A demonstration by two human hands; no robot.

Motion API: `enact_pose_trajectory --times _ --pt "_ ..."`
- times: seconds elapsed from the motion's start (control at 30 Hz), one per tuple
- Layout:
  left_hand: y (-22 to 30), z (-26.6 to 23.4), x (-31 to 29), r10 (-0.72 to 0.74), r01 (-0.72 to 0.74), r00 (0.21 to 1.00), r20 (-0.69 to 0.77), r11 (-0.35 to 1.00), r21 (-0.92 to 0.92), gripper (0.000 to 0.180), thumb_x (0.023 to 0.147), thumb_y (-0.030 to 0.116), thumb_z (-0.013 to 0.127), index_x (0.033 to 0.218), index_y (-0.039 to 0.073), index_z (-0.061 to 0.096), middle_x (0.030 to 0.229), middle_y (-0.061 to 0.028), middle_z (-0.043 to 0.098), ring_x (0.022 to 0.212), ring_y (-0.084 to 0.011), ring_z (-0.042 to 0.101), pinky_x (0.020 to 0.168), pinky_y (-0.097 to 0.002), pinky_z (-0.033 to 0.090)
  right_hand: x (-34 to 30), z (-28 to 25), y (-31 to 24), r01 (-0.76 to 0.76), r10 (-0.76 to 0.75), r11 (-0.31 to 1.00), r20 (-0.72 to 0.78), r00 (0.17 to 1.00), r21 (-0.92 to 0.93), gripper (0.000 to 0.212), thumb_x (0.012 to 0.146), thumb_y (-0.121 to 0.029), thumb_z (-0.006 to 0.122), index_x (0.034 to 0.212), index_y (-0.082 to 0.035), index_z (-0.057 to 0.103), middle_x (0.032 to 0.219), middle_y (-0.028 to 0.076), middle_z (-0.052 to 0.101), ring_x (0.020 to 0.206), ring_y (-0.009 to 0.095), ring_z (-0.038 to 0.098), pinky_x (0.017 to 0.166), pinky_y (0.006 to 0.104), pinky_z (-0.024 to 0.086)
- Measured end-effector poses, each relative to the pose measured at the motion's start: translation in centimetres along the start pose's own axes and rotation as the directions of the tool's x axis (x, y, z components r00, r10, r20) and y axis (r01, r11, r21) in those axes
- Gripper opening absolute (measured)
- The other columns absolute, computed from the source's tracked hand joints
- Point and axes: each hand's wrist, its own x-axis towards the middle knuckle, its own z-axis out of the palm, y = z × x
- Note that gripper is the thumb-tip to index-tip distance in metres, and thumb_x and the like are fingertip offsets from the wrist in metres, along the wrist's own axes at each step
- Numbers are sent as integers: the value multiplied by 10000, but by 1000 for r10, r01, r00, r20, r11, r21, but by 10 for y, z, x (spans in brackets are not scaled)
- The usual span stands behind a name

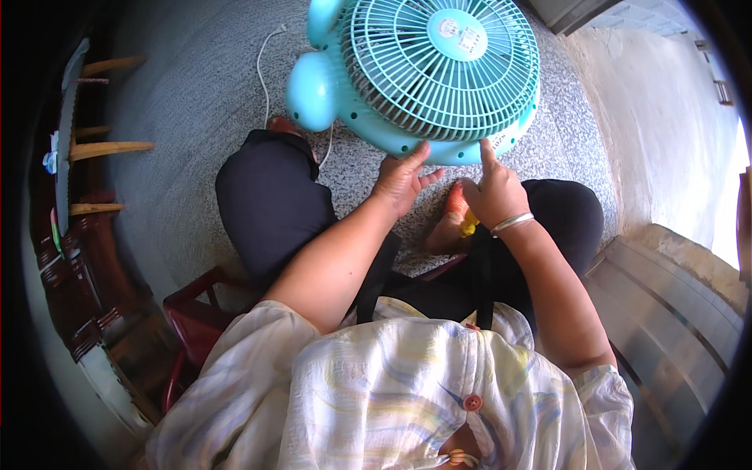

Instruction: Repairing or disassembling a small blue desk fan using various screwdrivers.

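Observation:
A turquoise electric fan (442, 78) with a round, ribbed grille tilts up in front of me, its top cut off by the view's upper edge. Rounded turquoise lobes stick out from its left side, and small dark holes dot its rim. My left hand (399, 184) holds the near rim, thumb on the front face and the other fingers spread at the lower edge. To its right, my right hand (499, 196) stretches its index finger against the rim. The other fingers of that hand are curled and partly hidden; nothing shows in them.
A white cord (265, 78) runs over the speckled grey floor (211, 94) left of the fan. My bent knees flank it. Dark wooden furniture (90, 266) lines the left, a red chair (192, 317) is close by, and a pale wall (658, 110) is at right.

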Motion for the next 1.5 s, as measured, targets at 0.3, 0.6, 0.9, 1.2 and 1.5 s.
enact_pose_trajectory --times 0.3,0.6,0.9,1.2,1.5 --pt "16 -8 -7 103 -107 993 -53 991 -75 353 724 220 679 1009 139 487 1043 -4 512 1039 -175 453 896 -446 364 11 -17 29 -56 53 989 -28 998 -134 688 704 -159 594 1307 14 311 816 282 601 803 404 596 746 439 474" --pt "3 -58 -28 3 -30 990 138 981 190 511 730 112 607 1193 148 395 1107 5 449 1039 -143 421 902 -432 363 14 30 42 -14 -23 993 -300 954 -119 705 689 -169 576 1334 -65 311 823 269 609 788 396 606 730 455 483" --pt "56 -75 -42 144 -177 973 -178 967 -182 600 723 375 679 1212 150 412 1185 -61 469 1124 -246 411 958 -487 301 15 23 22 -65 45 996 -298 954 -55 646 713 -176 580 1296 -11 354 831 264 611 794 404 600 733 450 478" --pt "55 -108 -24 63 -68 997 41 989 131 758 696 416 701 1294 131 333 1224 -107 448 1127 -277 433 897 -544 354 -3 75 54 -1 61 993 -504 862 120 657 695 -125 581 1304 -23 357 742 242 610 739 381 614 698 422 482" --pt "47 -100 -7 288 -277 958 -16 935 221 567 674 322 696 1114 36 481 994 -90 565 920 -226 556 789 -393 458 -54 53 56 278 -19 888 -575 818 367 248 647 -73 706 858 3 599 716 80 613 646 130 577 614 254 466"
